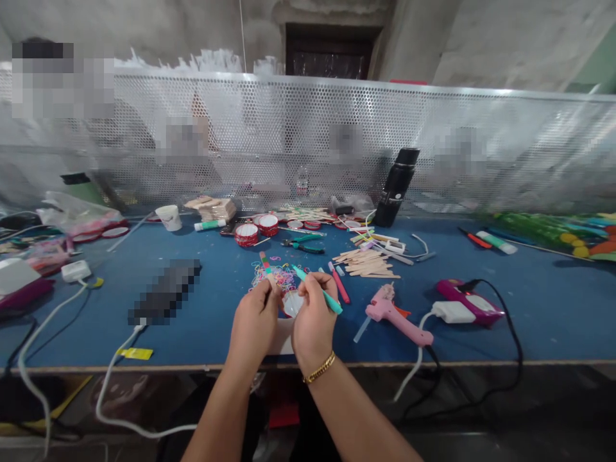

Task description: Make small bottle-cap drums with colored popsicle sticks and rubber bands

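My left hand [254, 324] is closed around a small white round piece [292, 303] and a wooden stick, held above the blue table [202, 308]. My right hand [314, 317] is closed on a teal pen-like tool [317, 290], its tip pointing up and left toward the white piece. Both hands meet near the table's front edge. A pile of coloured rubber bands [279, 273] lies just beyond them.
A pink glue gun [392, 314] with a white cable lies to the right, beside a magenta device [469, 301]. Wooden sticks [370, 262], red-rimmed round lids [255, 230], pliers [303, 242], a white cup [169, 217] and a black bottle [397, 186] stand farther back. A perforated metal screen closes the far side.
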Demonstrator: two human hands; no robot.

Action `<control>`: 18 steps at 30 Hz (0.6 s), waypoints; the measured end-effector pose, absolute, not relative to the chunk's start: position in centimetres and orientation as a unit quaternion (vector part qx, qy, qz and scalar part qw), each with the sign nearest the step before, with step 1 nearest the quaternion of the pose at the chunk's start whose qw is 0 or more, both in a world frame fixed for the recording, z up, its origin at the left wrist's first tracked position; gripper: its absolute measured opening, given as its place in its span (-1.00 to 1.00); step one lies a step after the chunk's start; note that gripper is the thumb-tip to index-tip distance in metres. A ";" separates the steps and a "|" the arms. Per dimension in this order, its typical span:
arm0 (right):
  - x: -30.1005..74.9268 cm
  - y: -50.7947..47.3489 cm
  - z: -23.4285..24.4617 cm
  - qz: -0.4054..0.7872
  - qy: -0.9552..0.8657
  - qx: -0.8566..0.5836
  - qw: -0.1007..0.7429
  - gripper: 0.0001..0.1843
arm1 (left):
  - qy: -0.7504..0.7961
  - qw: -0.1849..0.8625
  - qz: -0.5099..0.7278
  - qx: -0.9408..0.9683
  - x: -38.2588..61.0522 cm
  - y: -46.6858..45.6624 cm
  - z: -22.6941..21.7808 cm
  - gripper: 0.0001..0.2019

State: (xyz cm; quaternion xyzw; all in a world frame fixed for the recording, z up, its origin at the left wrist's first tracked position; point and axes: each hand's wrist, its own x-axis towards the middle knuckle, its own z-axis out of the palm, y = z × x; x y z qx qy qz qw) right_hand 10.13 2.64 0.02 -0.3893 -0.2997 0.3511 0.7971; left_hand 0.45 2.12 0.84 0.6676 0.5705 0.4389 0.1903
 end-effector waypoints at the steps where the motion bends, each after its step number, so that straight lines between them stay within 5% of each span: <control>1: 9.9 2.7 0.1 0.353 -0.295 -0.386 0.800 -0.82 | 0.567 0.193 0.444 0.667 0.4 2.3 0.7 -0.69; 18: 10.2 8.2 4.9 0.363 -0.424 -0.310 0.770 -0.80 | 0.520 0.252 0.394 0.715 -2.1 6.6 2.6 -0.70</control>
